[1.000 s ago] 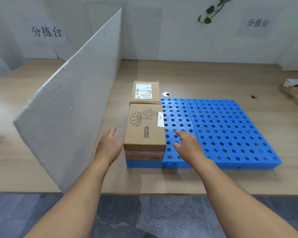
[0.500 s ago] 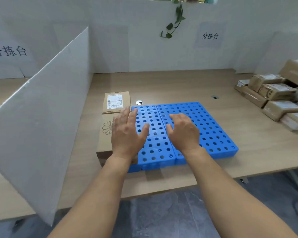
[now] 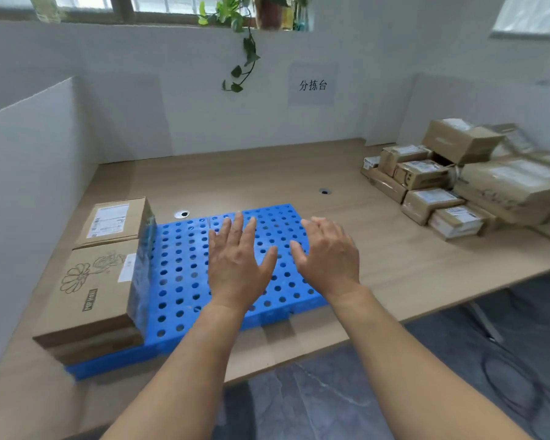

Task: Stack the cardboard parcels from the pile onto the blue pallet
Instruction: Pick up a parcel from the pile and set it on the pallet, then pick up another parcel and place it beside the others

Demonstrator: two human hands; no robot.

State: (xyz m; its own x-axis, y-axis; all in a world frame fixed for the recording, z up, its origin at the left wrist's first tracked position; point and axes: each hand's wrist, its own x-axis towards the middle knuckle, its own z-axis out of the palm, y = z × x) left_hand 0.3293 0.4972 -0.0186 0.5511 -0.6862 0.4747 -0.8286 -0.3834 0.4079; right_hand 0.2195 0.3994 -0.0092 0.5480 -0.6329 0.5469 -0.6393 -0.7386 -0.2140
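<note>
Swinging right off the flower-printed parcel [image 3: 89, 287], we now hover over the blue pallet [image 3: 185, 274]. Two parcels sit tight along its left edge, probably saving room. Left hand [image 3: 238, 265] and right hand [image 3: 329, 258] are flat, fingers [image 3: 238, 227] spread, gripping nothing. The pile [image 3: 451, 185] waits far right on the desk [image 3: 267, 176].

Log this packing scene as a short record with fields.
pallet: blue pallet on wooden table
on pallet: flower-printed parcel near left corner, labelled parcel behind it
pile: cardboard parcels far right on table
left grip: bare hand, fingers straight, empty, above pallet
right grip: bare hand, relaxed, empty, above pallet
</note>
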